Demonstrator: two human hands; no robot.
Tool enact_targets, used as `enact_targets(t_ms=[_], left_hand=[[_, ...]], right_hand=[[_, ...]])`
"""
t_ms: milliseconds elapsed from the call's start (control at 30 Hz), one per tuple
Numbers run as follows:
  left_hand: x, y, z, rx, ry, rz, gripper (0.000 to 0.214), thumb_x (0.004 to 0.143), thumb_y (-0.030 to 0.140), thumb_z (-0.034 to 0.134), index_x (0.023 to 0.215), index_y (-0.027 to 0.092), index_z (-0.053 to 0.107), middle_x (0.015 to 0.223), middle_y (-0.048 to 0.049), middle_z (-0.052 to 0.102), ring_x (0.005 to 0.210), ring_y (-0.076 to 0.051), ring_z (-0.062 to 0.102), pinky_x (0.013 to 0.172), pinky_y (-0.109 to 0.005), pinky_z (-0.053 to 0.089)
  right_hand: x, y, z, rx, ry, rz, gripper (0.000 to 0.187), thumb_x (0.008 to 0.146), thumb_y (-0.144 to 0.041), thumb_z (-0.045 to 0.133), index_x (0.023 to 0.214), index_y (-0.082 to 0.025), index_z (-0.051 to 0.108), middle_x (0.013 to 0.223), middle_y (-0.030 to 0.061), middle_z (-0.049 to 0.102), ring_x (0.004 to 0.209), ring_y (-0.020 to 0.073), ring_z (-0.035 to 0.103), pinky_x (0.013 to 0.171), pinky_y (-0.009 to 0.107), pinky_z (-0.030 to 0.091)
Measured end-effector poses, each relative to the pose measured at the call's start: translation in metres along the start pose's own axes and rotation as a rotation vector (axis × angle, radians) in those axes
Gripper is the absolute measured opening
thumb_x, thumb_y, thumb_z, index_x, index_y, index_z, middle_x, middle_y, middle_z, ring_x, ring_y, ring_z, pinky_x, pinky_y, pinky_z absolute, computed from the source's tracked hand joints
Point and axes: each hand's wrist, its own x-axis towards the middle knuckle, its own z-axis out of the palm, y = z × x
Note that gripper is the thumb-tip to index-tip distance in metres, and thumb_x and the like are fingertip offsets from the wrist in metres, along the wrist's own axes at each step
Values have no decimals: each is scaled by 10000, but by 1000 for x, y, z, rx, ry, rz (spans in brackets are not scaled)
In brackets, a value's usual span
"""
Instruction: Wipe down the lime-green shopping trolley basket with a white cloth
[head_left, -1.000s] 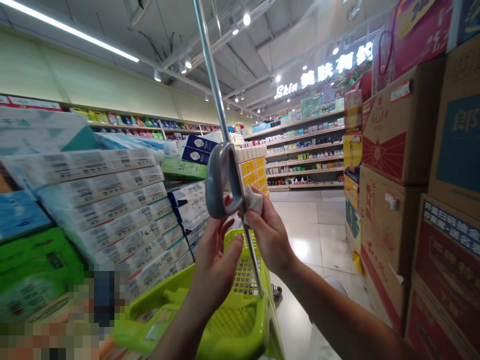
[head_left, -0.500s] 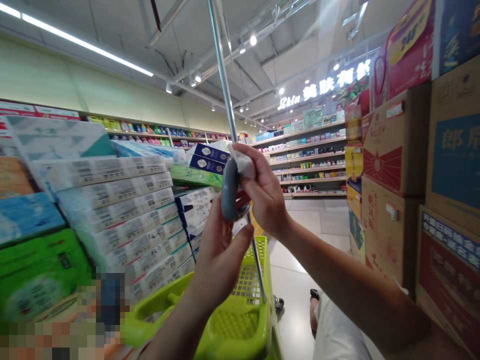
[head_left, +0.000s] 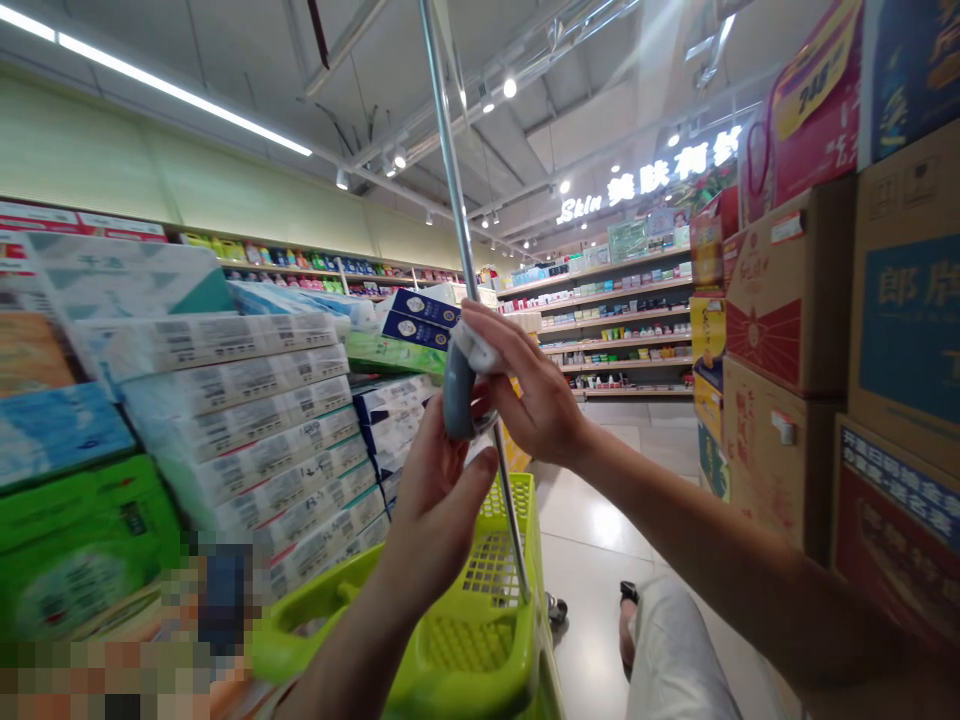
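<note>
A grey ring-shaped handle point(head_left: 457, 392) is held up in front of me beside a slim metal pole point(head_left: 458, 200). My left hand point(head_left: 435, 510) is closed round its lower part, with the thumb toward me. My right hand point(head_left: 538, 405) presses a crumpled white wipe point(head_left: 474, 348) against the ring's upper part, its fingers bent over the wipe. Part of the ring is hidden behind the wipe and fingers. Below my hands stands a lime-green shopping cart point(head_left: 517, 655); the pole rises from its right side.
Stacked tissue packs point(head_left: 277, 420) crowd the left. Cardboard boxes point(head_left: 784, 440) are piled on the right. Stocked shelves point(head_left: 615, 300) stand at the far end, beyond a tiled aisle floor point(head_left: 592, 530). A blurred patch covers the lower left corner.
My right hand has slid the wipe slightly left and down over the top of the ring, its fingers now straighter. My left hand keeps its hold almost unmoved.
</note>
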Motion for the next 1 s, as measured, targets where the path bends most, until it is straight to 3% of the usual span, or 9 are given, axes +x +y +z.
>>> enact_targets(t_ms=[100,200,333,567,767,867,1000], left_hand=[[3,3,1,30,-6,33,430,835,266,594,1254,238,499,1281,-55,574,1224,-218,530,1058,-352,425],[4,1,-2,89,-10,59,430,847,286,595,1256,222,479,1246,-67,585,1184,-211,556,1011,-341,458],[3,-4,-8,163,27,113,395,851,289,593,1229,219,501,1217,-55,590,1163,-194,555,1007,-325,443],[-11,-30,-13,294,106,10,457,828,289,574,1271,233,476,1277,-59,556,1217,-228,506,1057,-402,375],[-40,-72,-17,212,91,-316,632,758,291,569,1357,213,386,1351,-103,509,1307,-258,432,1125,-467,282],[-60,-82,-13,155,26,-426,730,734,269,572,1414,214,313,1396,-113,476,1325,-263,414,1139,-471,269],[-87,-91,-3,112,19,-487,711,746,266,561,1409,201,311,1415,-120,462,1335,-260,408,1153,-457,259]], right_hand=[[-2,21,9,82,190,146,404,850,-255,516,1251,-310,524,1287,13,544,1221,193,473,1041,398,404],[-12,32,19,288,308,341,303,808,-252,530,1109,-245,564,1032,10,607,958,152,556,855,314,477],[-30,35,26,675,266,649,99,720,-242,528,806,-200,554,677,-40,534,607,96,479,564,217,410],[-78,33,31,955,156,983,176,607,-220,549,777,-181,573,684,-9,593,600,109,506,568,216,411],[-136,35,39,937,63,1142,148,593,-199,525,729,-169,573,646,-21,531,605,106,472,591,216,392],[-167,31,45,759,10,1145,122,678,-230,515,769,-174,573,686,-16,532,653,120,472,618,226,384],[-206,23,54,510,-18,1059,142,711,-196,484,829,-190,562,777,-16,535,742,136,467,707,246,405]])
